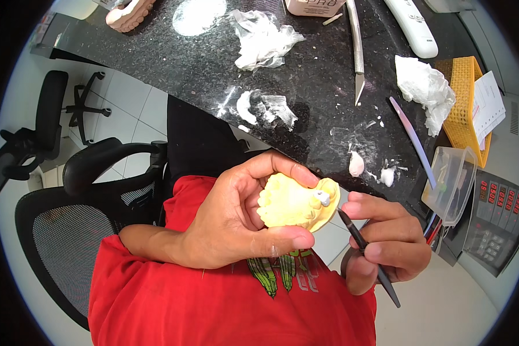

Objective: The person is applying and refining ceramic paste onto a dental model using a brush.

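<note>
left hand (236, 222) is gripping yellow cast (297, 203) at chest height, off the counter (305, 81) | right hand (386, 239) is pinching dark tool (366, 254), tip nearing white tooth (322, 198) | advice: be bracing fingers, dabbing lightly

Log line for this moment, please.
left hand: holds yellow tooth model | right hand: holds dark tool, tip at model | counter: tissues, knife

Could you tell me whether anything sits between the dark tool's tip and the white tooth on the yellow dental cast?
Nothing visible does. The right hand holds the dark tool just below the white tooth, with only open air between; the left hand grips the yellow cast.
</note>
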`<state>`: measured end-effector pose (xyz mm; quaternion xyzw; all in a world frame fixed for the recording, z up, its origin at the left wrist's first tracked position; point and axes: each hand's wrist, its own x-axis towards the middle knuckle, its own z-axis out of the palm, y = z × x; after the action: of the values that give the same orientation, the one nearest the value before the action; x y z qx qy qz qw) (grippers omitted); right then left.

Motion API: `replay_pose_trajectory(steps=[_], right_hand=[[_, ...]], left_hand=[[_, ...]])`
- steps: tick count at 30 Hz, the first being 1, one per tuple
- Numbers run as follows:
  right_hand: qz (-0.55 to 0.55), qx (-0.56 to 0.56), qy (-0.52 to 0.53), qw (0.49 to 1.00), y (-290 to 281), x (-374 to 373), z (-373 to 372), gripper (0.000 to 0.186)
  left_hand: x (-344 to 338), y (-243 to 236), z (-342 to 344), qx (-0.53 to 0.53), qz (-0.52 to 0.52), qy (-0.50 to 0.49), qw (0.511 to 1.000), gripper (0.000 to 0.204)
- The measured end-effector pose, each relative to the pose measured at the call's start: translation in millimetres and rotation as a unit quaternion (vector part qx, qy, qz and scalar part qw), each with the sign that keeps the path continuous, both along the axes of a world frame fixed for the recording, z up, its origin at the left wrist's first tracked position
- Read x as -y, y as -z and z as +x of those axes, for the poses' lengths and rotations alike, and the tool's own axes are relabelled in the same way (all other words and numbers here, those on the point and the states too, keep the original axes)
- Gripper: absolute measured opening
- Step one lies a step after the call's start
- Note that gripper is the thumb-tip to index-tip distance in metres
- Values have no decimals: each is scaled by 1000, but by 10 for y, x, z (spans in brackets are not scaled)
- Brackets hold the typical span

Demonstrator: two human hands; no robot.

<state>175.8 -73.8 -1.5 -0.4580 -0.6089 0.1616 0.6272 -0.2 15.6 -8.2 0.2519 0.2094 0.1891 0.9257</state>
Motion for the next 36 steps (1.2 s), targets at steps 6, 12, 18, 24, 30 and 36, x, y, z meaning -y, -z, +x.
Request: replay_pose_trajectory(steps=[6,12,18,24,30,36], right_hand=[[-21,-59,13,998,-26,37,0,17],[-48,13,-43,998,-48,52,64,22],[-61,31,-46,997,-51,41,71,22],[28,-79,-20,996,-72,81,63,15],[-9,-29,25,999,-81,189,61,34],[-65,-122,61,988,-124,-62,-258,37]], left_hand=[[-44,2,1,29,-2,25,999,49],[-14,29,2,22,6,9,1000,48],[-18,13,14,17,-2,11,1000,48],[-56,-33,5,27,-14,24,999,47],[-82,-75,-4,-42,-30,47,998,72],[-141,-198,-70,-37,-34,104,993,81]])
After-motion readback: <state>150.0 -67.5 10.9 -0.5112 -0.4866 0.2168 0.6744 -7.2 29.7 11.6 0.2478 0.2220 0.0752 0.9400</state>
